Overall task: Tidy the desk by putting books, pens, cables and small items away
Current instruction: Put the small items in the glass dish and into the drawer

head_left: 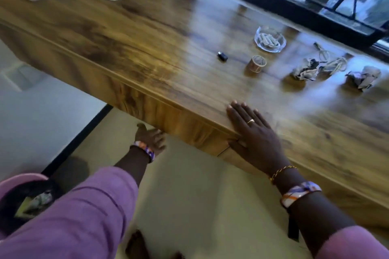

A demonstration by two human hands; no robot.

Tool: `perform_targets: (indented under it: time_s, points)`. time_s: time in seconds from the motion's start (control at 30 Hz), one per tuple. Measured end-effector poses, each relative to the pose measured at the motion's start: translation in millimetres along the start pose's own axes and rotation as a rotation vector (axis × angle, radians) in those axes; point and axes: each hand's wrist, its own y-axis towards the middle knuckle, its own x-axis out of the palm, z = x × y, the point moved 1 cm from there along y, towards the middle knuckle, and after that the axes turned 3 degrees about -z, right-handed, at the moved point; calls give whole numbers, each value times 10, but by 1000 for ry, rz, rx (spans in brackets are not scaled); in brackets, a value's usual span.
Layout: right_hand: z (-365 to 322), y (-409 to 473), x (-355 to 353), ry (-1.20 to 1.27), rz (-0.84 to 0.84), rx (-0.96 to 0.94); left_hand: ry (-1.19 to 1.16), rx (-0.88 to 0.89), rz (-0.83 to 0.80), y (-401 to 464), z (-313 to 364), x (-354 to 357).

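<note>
Wooden table [147, 52]: my right hand [252, 132] flat on edge, fingers [237, 109] spread. Left hand [150, 137] below edge, fingers loose, holding nothing.

Bare desk [147, 33] stretches left of the black stick [222, 56]; tape roll [256, 64], ashtray [270, 38], crumpled papers [305, 71] crowd the right.
</note>
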Motion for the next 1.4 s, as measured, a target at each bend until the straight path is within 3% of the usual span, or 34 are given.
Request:
perform_targets:
  time_s: [0.1, 0.27, 0.37, 0.63, 0.7, 0.77, 0.83, 0.9, 0.93, 1.0, 1.1, 1.4]
  points:
    - [47, 33, -35, 68, -53, 17, -54, 118, 18, 133, -73, 120]
    - [-3, 98, -203, 243, -190, 140, -115, 111, -6, 39, -68, 196]
    - [-43, 77, -210, 182, -233, 136, -127, 132, 31, -93, -109, 156]
    - [-60, 35, -239, 214, -253, 118, 24, 187, 339, -905, -346, -488]
    - [-176, -58, -230, 193, -251, 101, 283, 317, 557, -1151, -302, -650]
    - [-397, -206, -195, 156, -227, 14, 554, 570, 827, -1467, -243, -695]
    - [-737, -456, -133, 130, -232, -138, 756, 944, 823, -1853, -315, -616]
    - [-1074, -717, -85, 143, -241, -257, 1154, 1204, 698, -2185, -523, -522]
    - [-1202, -814, -69, 160, -241, -274, 1393, 1207, 636, -2264, -635, -501]
    - [-1410, -1011, -55, 178, -229, -285, 1767, 940, 522, -2451, -893, -537]
    - [-1661, -1230, -48, 201, -242, -280, 2095, 701, 615, -2701, -1106, -673]
    - [-2335, -1796, -127, 208, -387, -339, 2192, 473, 673, -3420, -1384, -1254]
